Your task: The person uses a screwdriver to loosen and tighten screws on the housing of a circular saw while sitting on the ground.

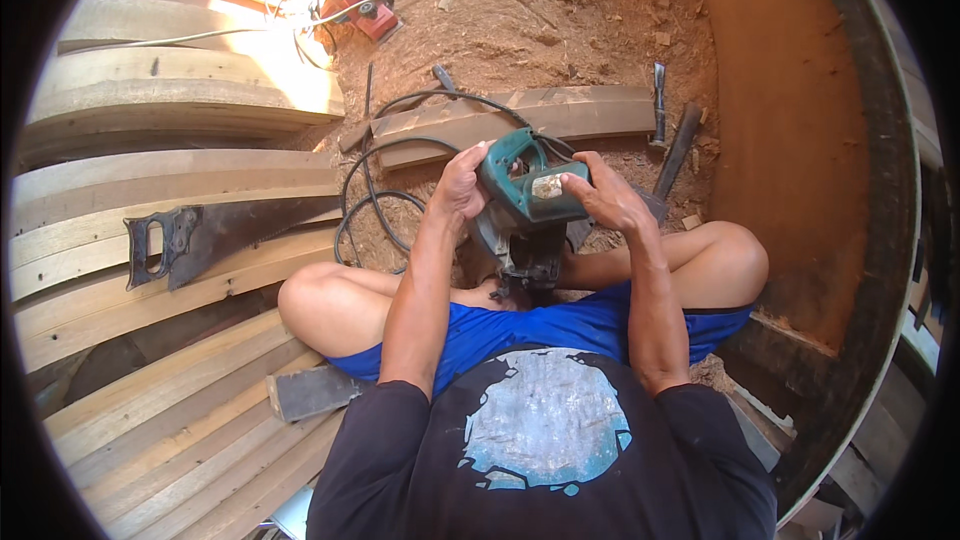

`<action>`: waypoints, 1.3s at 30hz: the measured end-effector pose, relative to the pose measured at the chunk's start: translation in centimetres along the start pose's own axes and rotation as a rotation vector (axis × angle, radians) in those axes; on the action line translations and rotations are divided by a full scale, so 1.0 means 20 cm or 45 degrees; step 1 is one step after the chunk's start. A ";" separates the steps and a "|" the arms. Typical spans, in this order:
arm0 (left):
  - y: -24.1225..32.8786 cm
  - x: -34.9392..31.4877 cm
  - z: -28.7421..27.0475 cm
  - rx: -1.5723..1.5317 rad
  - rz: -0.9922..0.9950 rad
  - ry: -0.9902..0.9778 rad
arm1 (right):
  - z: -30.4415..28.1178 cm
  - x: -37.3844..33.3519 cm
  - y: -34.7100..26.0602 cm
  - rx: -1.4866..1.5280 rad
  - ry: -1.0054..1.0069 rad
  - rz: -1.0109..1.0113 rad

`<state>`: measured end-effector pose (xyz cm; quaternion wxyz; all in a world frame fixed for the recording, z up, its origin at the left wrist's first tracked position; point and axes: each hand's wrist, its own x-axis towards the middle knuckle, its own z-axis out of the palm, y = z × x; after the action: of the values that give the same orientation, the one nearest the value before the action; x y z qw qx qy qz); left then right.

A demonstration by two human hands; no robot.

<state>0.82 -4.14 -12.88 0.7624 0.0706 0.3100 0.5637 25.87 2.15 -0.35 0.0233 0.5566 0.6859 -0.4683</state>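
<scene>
You're sitting cross-legged on the sawdust-covered dirt floor [560, 10], centre of the frame, with the teal-green corded circular saw [525, 195] held up over your lap in both hands.

Step in hand, as I read it: checking or adjusting the saw, not cutting. The blade side hangs down toward your shins and no board sits under it.

Grips:
- Left hand [460, 188]: clenched on the left flank of the teal housing, fingers wrapped over the top edge.
- Right hand [600, 195]: grasping the right end of the motor body, thumb up beside the pale label patch.

So the saw sits directly between the two hands, touching both, just above your knees. Its black power cable [375, 202] loops out left of the tool across the floor.

Next move, my judgement: whatever you do at the blade or guard needs one hand freed while the other takes the full weight, so shift the left-hand hold firmer first. Keep fingers off the trigger, and I can't tell whether the cable is plugged in, so treat it as live.

Around you:
- Rusty hand saw with a dark handle [215, 235] lies on the curved pale wooden planks [150, 190], left of frame, well apart from your hands.
- Red power tool [362, 2] at the upper centre, far off.
- Short weathered board [520, 120] just beyond the saw.
</scene>
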 end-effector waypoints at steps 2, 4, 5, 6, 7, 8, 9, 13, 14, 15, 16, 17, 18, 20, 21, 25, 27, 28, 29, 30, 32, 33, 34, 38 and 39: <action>0.01 -0.01 0.01 -0.020 -0.014 0.006 | 0.00 0.00 -0.01 -0.016 -0.029 0.018; 0.02 -0.01 -0.01 -0.058 -0.027 0.019 | 0.00 0.01 0.00 -0.093 -0.015 -0.054; 0.03 0.00 -0.01 -0.050 -0.027 0.017 | 0.00 0.01 0.00 -0.088 -0.011 -0.057; 0.03 0.00 -0.02 -0.071 -0.036 -0.015 | 0.00 0.01 0.00 -0.088 0.001 -0.079; 0.03 0.00 -0.03 -0.093 -0.045 -0.046 | 0.00 0.01 -0.01 -0.088 0.012 -0.101; 0.04 0.01 -0.05 -0.089 -0.044 -0.045 | 0.00 0.01 -0.02 -0.085 0.012 -0.104; 0.04 0.00 -0.05 -0.061 -0.019 0.005 | 0.00 0.00 -0.07 -0.079 0.016 -0.104; 0.03 -0.04 -0.05 -0.018 0.001 0.258 | 0.02 0.00 -0.14 -0.111 0.059 -0.127; 0.03 -0.03 -0.04 -0.014 -0.001 0.260 | 0.02 0.01 -0.14 -0.107 0.059 -0.126; 0.03 -0.03 -0.04 0.021 0.030 0.331 | 0.03 0.01 -0.14 -0.111 0.066 -0.134; 0.02 -0.03 -0.05 0.057 0.060 0.401 | 0.04 0.01 -0.15 -0.115 0.074 -0.141; 0.01 -0.03 -0.05 0.058 0.062 0.406 | 0.05 0.00 -0.15 -0.113 0.070 -0.144; 0.00 -0.03 -0.03 0.090 0.068 0.453 | 0.05 -0.02 -0.15 -0.137 0.097 -0.170; 0.01 -0.02 0.02 0.121 0.068 0.499 | 0.05 -0.03 -0.14 -0.160 0.124 -0.191; 0.01 -0.03 0.01 0.151 0.050 0.483 | 0.06 -0.04 -0.14 -0.150 0.146 -0.206; 0.02 -0.02 -0.01 0.180 0.033 0.476 | 0.05 -0.03 -0.16 -0.119 0.144 -0.215; 0.02 -0.01 -0.03 0.171 0.030 0.512 | 0.03 -0.03 -0.17 -0.098 0.109 -0.208; 0.02 0.00 -0.03 0.162 0.028 0.545 | 0.02 -0.02 -0.18 -0.078 0.075 -0.202; 0.02 0.00 -0.03 0.162 0.029 0.544 | 0.02 -0.01 -0.18 -0.078 0.076 -0.202; 0.03 0.00 -0.04 0.167 0.014 0.541 | 0.01 -0.01 -0.18 -0.078 0.051 -0.178; 0.04 0.00 -0.05 0.171 0.002 0.537 | -0.02 0.03 -0.17 -0.080 0.027 -0.156; 0.04 0.00 -0.05 0.168 0.000 0.523 | -0.06 0.07 -0.13 -0.017 0.053 -0.158; 0.04 -0.01 -0.05 0.166 0.001 0.509 | -0.11 0.11 -0.11 0.045 0.081 -0.162; 0.05 -0.01 -0.03 0.203 -0.015 0.493 | -0.32 0.35 -0.06 -0.375 0.101 0.207; 0.05 -0.02 -0.01 0.231 -0.019 0.478 | -0.33 0.43 0.00 -0.488 0.055 0.270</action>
<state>-0.28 -4.22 -12.46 0.6860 0.0304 0.4965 0.5310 25.70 12.95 -1.43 0.1631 0.6209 0.7003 -0.3122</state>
